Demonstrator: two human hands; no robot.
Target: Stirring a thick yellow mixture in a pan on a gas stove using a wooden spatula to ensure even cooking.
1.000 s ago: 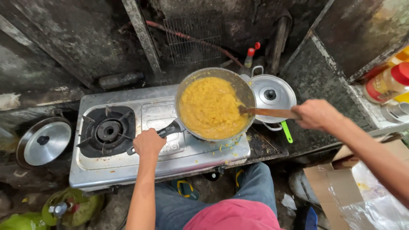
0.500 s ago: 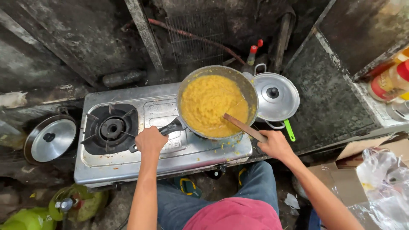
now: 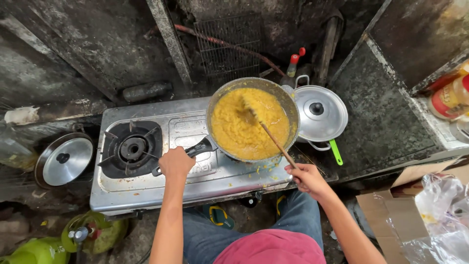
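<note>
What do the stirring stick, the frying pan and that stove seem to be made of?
The stirring stick looks like bare wood: pale brown, matte. The frying pan seems to be metal, its rim dull grey, with a black handle, perhaps plastic, gripped by the left hand. The stove appears to be stainless steel: silvery, reflective, stained. The right hand holds the stick.

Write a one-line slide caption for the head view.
Left hand grips the pan handle while right hand works a wooden spatula through yellow food on a two-burner stove.

A lidded pot (image 3: 321,113) (silver), loose lid (image 3: 64,160), cardboard box (image 3: 398,215).
</note>
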